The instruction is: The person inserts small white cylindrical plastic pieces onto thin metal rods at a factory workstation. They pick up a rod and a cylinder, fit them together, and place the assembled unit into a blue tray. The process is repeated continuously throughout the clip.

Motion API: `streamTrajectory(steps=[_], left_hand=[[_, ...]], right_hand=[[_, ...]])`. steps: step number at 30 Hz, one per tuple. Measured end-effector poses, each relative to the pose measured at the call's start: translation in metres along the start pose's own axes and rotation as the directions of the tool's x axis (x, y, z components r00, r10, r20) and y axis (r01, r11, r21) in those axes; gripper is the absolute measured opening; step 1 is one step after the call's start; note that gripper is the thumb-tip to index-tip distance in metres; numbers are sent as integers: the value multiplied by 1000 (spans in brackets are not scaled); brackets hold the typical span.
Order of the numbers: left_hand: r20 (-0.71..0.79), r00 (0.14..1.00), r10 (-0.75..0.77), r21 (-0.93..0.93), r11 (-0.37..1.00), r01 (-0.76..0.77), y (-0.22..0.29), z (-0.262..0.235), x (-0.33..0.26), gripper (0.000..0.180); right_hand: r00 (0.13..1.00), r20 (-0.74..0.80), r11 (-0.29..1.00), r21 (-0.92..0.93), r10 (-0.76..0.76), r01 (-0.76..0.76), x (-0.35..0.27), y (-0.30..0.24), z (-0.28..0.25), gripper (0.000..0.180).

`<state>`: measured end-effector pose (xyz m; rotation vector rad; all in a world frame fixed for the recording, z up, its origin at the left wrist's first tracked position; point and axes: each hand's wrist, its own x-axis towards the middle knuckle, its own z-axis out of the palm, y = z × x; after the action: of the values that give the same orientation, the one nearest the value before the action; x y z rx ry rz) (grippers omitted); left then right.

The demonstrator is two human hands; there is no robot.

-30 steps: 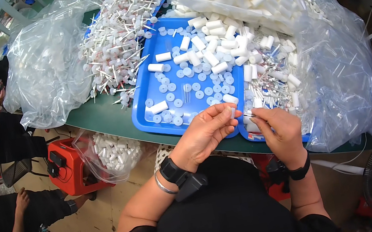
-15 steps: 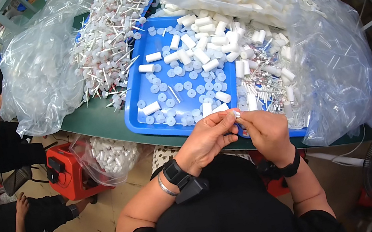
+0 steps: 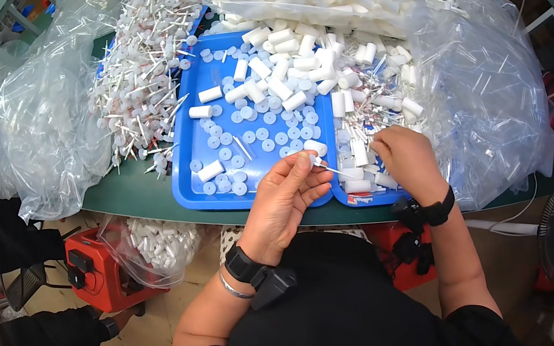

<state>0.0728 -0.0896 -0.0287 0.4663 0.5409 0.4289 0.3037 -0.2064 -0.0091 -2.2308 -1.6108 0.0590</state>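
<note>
fingers of the left hand [image 3: 286, 195] are curled almost shut, pinching a small white cap with a thin stem [image 3: 320, 163] between thumb and fingertips — held just above the near rim of the blue tray [image 3: 193, 141], likely so it stays within easy reach of the loose parts. the stem's long axis runs nearly level, slanting a little down toward the person's right, its tip pointing at the right hand [image 3: 407, 162].

that right hand is loosely cupped, palm down, fingers resting on the jumble of white tubes and stems [image 3: 358, 102] at the tray's right side; whether it has anything gripped i cannot tell, since its fingertips are hidden.

round white discs [image 3: 250, 135] lie flat and scattered over the tray floor, short white cylinders [image 3: 282, 47] heaped at the far end. clear plastic bags [image 3: 44, 131] of stock crowd both sides of the green desk [image 3: 127, 194] — a supply kept close at hand, by the look of it.
</note>
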Motion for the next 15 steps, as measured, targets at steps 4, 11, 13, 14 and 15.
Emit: streamTrajectory(steps=[4,11,13,14,15], left_hand=[[-11,1000,7,19,1000,-6,-3,0,0,30],[-46,999,9,13,1000,-9,-4,0,0,32],[-47,999,14,-1,1000,-14,-3,0,-1,32],[-41,999,17,-9,1000,-18,-2,-1,-1,32],[-33,999,21,-20,1000,-21,-3,-1,0,33]], right_hand=[[989,112,992,-89,94,-85,5,-3,10,16],[984,136,992,-73,115,-106,8,-1,22,6],[996,41,996,41,78,-80,3,3,20,6],[998,-8,993,96,65,-64,1,5,19,6],[989,48,973,180,141,-147,2,3,13,6]])
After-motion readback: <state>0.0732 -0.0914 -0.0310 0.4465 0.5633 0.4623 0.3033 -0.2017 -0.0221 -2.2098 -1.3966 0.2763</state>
